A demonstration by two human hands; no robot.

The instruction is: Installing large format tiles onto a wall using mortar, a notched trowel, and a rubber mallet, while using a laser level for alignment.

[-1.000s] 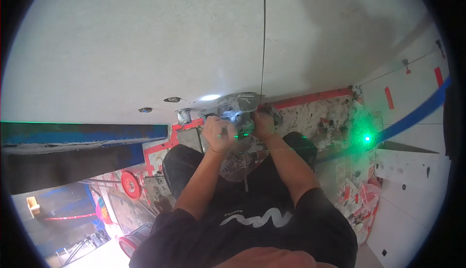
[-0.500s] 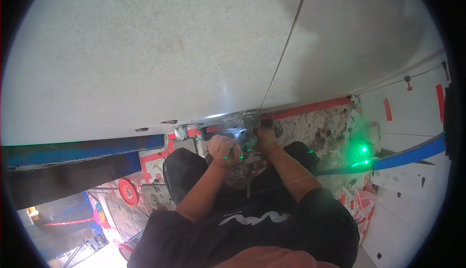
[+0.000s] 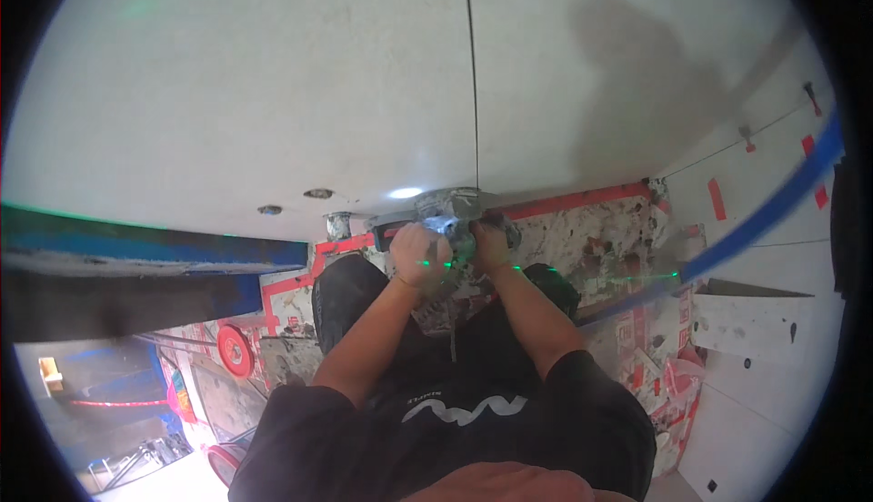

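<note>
Building site, interior, unfinished room. Far side: large pale wall panels [image 3: 273, 93], which a dark open joint [image 3: 474, 75] parts; two rough holes [image 3: 317, 194] pierce the lower left. Wall foot: one pipe stub [image 3: 338, 225], one dust-coated tool [image 3: 447, 204]. Floor: stained, spattered sheeting [image 3: 568, 243], edged in red tape [image 3: 582, 200]. Right side: further pale panels [image 3: 768, 193] carry red strips [image 3: 716, 198] and small clips [image 3: 747, 138]; a green laser spot [image 3: 675, 275] shines nearby.

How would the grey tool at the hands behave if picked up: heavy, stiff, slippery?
The grey tool is probably fairly heavy: it looks bulky, and both the left hand and right hand are on it. Likely stiff, as its body looks like a solid casing. Possibly a bit slippery, since its surface looks mottled with grime.
</note>
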